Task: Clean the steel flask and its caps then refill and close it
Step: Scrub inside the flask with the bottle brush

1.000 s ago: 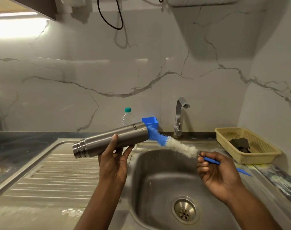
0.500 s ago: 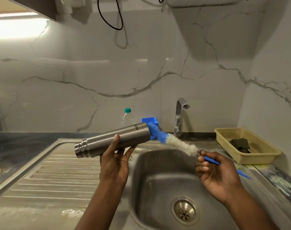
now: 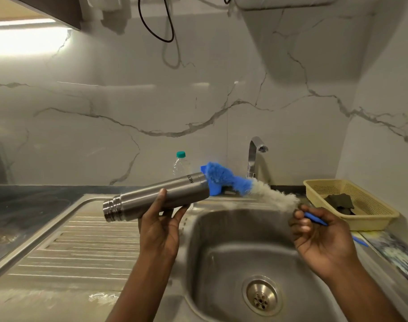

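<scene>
My left hand (image 3: 161, 231) grips the steel flask (image 3: 156, 201) around its middle and holds it almost level above the sink's left rim, ridged end to the left. A bottle brush (image 3: 268, 194) with a blue fluffy tip and grey-white bristles lies across the air from the flask's right end toward my right hand (image 3: 319, 238). That hand holds the brush by its thin blue handle. The blue tip sits just outside the flask's right end, touching its rim. No cap is on the flask, and no caps are in view.
The steel sink basin (image 3: 221, 252) with its drain lies below the hands, a ribbed drainboard (image 3: 82, 240) to its left. A tap (image 3: 254, 159) stands behind, beside a clear plastic bottle (image 3: 180, 163) and a blue container. A yellow basket (image 3: 372, 219) with dark pads sits at right.
The brush's blue tip has come out of the flask's right end and now shows in full. My right hand has drawn slightly back; the flask has stayed nearly in place.
</scene>
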{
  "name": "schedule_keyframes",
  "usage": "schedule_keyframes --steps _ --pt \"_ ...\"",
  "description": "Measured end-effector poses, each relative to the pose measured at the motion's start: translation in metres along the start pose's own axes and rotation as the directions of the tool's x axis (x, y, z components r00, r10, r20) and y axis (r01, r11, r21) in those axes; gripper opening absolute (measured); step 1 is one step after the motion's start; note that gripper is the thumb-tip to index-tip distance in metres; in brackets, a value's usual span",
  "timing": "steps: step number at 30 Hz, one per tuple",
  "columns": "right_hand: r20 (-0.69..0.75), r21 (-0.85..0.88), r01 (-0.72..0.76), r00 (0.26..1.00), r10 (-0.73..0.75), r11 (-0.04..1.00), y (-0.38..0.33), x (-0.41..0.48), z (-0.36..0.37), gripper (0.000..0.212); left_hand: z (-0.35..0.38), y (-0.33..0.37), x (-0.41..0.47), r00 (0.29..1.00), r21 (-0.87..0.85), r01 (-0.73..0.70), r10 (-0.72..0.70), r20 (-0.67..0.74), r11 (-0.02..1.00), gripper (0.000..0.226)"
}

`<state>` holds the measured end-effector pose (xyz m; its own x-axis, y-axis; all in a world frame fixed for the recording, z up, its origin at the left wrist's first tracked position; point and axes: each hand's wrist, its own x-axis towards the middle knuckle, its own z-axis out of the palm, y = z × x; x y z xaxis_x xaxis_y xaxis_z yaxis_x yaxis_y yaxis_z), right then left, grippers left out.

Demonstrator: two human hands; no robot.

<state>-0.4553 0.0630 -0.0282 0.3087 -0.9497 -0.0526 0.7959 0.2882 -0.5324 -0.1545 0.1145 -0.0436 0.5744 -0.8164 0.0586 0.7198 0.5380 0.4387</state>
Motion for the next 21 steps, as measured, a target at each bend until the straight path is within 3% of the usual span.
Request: schedule_keyframes --steps 1,4,7,9,12,14,17,21 --pt "-0.011 -0.007 0.001 1.0 -0.001 1.0 0.001 0.001 -0.002 0.009 0.002 0.002 -0.001 1.0 -0.002 -0.003 0.003 -0.01 1.0 0.116" --pt "-0.04 -0.02 -0.001 0.999 0.0 1.0 0.007 0.003 -0.002 0.01 0.005 0.003 -0.009 0.999 -0.003 -0.001 0.001 0.032 1.0 0.082" --pt "-0.054 0.008 -0.003 0.999 0.004 1.0 0.013 0.001 0.002 0.012 0.01 -0.005 -0.017 0.997 0.014 0.063 -0.064 0.047 0.998 0.064" --pt "-0.05 0.01 0.0 0.999 0.001 1.0 0.016 0.0 0.004 0.012 0.011 -0.011 -0.023 0.993 0.027 0.1 -0.101 0.056 0.995 0.07" --pt "-0.041 -0.007 0.046 0.998 -0.046 0.999 0.013 -0.001 0.005 0.023 0.011 -0.015 -0.024 0.992 0.016 0.112 -0.113 0.052 0.994 0.097" --pt "-0.032 -0.056 0.111 0.993 -0.113 0.992 0.005 0.0 0.01 0.029 0.013 -0.012 -0.022 0.994 0.039 0.102 -0.103 0.046 0.994 0.087" --pt "0.01 -0.206 0.208 0.977 -0.211 0.956 -0.01 0.007 0.031 0.037 0.01 -0.011 -0.017 0.994 0.079 0.11 -0.112 0.018 0.991 0.077" --pt "0.155 -0.531 0.327 0.944 -0.291 0.781 -0.026 0.022 0.084 0.029 0.009 -0.015 -0.019 0.991 0.12 0.131 -0.131 -0.009 0.984 0.103"
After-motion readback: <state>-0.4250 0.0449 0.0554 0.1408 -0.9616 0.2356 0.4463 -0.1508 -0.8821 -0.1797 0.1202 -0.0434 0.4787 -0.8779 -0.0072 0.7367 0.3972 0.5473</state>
